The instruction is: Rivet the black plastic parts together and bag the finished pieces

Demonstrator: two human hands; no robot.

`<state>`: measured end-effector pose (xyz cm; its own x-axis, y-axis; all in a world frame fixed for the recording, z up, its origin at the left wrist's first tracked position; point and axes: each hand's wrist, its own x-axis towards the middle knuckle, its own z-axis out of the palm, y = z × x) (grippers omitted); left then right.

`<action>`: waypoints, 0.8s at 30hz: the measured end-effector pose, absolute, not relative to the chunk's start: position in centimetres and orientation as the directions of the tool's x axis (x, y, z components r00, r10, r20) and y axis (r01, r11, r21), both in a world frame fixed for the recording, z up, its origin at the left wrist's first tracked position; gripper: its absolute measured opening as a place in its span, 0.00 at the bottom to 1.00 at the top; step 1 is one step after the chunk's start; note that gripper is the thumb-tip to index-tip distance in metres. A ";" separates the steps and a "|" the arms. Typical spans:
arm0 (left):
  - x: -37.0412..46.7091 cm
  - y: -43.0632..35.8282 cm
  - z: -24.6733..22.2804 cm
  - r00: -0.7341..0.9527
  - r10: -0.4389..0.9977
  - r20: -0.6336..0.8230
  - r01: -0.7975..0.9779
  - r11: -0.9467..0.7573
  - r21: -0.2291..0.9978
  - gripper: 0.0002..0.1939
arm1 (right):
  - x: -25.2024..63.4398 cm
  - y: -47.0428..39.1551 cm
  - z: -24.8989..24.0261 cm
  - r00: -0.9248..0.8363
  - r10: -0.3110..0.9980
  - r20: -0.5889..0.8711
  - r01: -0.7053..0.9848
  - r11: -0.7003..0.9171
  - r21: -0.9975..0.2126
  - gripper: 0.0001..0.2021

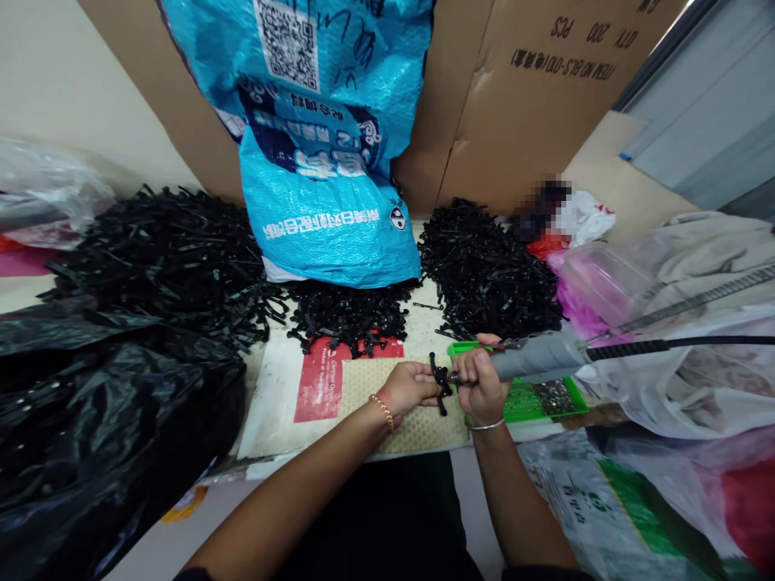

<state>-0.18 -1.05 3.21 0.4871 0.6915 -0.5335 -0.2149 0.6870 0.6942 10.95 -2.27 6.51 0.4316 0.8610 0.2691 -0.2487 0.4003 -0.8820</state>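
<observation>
Between the fingertips of my left hand (412, 387) is a small black plastic part (442, 384) with several arms, held just above the textured mat (387, 428). My right hand (483, 387) is wrapped round the front end of a grey electric screwdriver (542, 357), which lies nearly level and points left. Its tip meets or nearly meets the black part; the exact contact is too small to make out. Under and right of my right hand sits a green tray (572, 391) holding many small metal screws (554, 395).
Piles of black plastic parts lie at the left (163, 258), middle (351, 311) and right (490, 270). A blue woven sack (333, 226) leans on a cardboard box (508, 121). A black bag (121, 387) bulges at left. The screwdriver's cable (702, 342) runs right past plastic bags.
</observation>
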 end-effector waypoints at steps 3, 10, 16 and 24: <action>-0.2 -1.1 3.3 0.485 0.691 -0.536 -0.221 0.690 0.689 0.17 | 11.1 -2.3 6.5 0.425 0.862 0.277 -0.255 0.408 -0.877 0.12; -0.2 -1.0 3.4 0.483 0.688 -0.542 -0.223 0.695 0.683 0.18 | 11.1 -2.3 6.4 0.437 0.861 0.260 -0.320 0.419 -0.850 0.11; -0.2 -1.1 3.3 0.490 0.695 -0.527 -0.225 0.685 0.693 0.17 | 11.0 -2.2 6.5 0.423 0.860 0.286 -0.305 0.432 -0.849 0.10; -0.1 -1.1 3.6 0.482 0.695 -0.533 -0.195 0.678 0.708 0.16 | 10.7 -2.3 6.4 0.416 0.867 0.275 -0.277 0.409 -0.870 0.11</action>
<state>-0.13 -1.12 3.63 0.4823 0.6954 -0.5328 -0.1954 0.6783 0.7083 10.74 -2.28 6.44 0.4160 0.8667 0.2754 -0.2766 0.4091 -0.8696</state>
